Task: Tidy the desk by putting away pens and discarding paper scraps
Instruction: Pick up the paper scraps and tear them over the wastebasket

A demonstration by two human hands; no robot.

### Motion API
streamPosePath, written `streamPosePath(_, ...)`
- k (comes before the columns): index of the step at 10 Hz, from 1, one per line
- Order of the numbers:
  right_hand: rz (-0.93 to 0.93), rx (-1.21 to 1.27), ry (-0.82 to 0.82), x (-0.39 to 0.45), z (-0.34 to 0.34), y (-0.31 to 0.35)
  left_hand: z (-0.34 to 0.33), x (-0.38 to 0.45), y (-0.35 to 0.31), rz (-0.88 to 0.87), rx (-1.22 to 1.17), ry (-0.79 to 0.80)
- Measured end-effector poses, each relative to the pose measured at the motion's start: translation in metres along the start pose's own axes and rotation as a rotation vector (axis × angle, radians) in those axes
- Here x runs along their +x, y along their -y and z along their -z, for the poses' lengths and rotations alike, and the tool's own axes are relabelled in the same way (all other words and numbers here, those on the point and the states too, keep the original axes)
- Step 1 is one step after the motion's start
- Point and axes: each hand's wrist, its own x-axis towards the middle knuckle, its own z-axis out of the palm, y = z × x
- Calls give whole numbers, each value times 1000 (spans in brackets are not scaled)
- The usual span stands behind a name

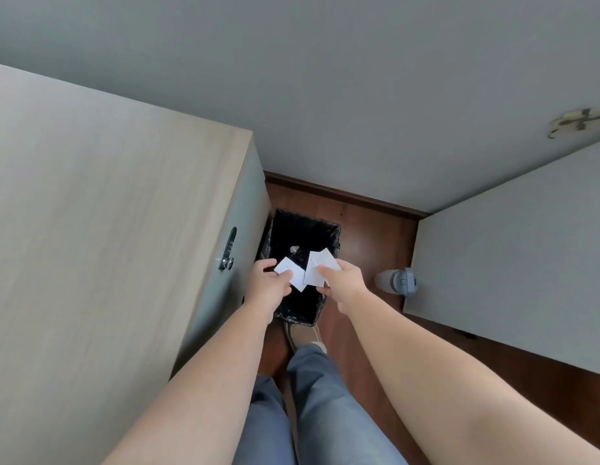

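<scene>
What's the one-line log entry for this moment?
stage: discarding | left hand: holds paper scrap | right hand: holds paper scraps | both over bin

A bin (300, 236) is sitting on the floor (369, 229) between a cabinet (107, 213) on the left and a desk (513, 263) on the right. Both hands, left (268, 286) and right (342, 283), are hanging over the bin, each pinching paper scraps (312, 268). A bottle (396, 281) is standing beside the desk.

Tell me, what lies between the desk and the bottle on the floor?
In the head view, the black-lined bin stands there beside the desk, then bare wooden floor up to the bottle.
</scene>
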Motion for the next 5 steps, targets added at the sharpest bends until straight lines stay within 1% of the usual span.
streamPosePath(1,-94,-3,44,16,1,-8,3,18,14,29,33,-54)
streamPosePath(2,-182,-47,54,28,5,-13,8,25,19,44,191,-135)
streamPosePath(3,-175,-96,85,26,5,-10,11,13,14,44,124,-88)
streamPosePath(4,-109,-114,102,17,3,-3,18,-3,9,4,86,-46)
streamPosePath(5,-3,-163,72,-2,-1,11,29,-29,3,-103,77,-9)
